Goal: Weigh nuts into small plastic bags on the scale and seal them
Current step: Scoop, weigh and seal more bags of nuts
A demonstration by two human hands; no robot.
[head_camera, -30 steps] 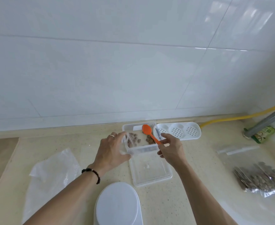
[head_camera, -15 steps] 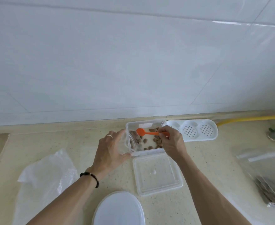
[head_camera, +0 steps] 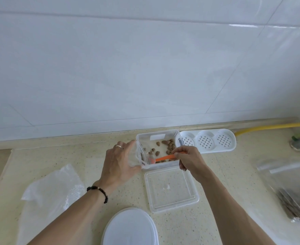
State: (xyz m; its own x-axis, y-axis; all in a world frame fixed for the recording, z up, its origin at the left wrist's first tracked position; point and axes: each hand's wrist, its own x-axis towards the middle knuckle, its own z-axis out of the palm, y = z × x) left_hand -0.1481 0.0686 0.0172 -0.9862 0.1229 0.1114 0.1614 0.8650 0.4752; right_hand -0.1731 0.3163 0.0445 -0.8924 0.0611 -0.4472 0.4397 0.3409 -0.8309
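Pictured from above, at a pale speckled stone table [head_camera: 78,156] against a white tiled wall [head_camera: 145,68]: left hand [head_camera: 118,165], ring on one finger and dark beaded bracelet [head_camera: 99,190] at the wrist, curled around the mouth of a small clear plastic bag [head_camera: 134,156], thumb and fingers [head_camera: 126,145] pinching it open against the left wall of a clear rectangular plastic container [head_camera: 158,136]. Right hand [head_camera: 189,160] closed on the handle of a small orange plastic spoon [head_camera: 165,158], bowl end reaching toward the bag's mouth, low in the container's near left corner. Brown nuts [head_camera: 169,145] scattered loose over the container floor, just beyond the right fingers [head_camera: 179,152] and between the two hands. Lying flat just below the right hand, touching the container's near edge, the clear square plastic lid [head_camera: 171,189]. Nearer the camera, between the forearms, a round white plastic scale platform [head_camera: 130,227]. Well left of the left hand, a crumpled sheet of clear plastic film [head_camera: 52,191]. Beyond and right of the right hand, a white oblong tray with three perforated round wells [head_camera: 207,141], touching the container's right side. Far right, blurred, a clear bag holding brown packed contents [head_camera: 290,197], plus a yellow hose [head_camera: 269,126] running along the wall's foot.
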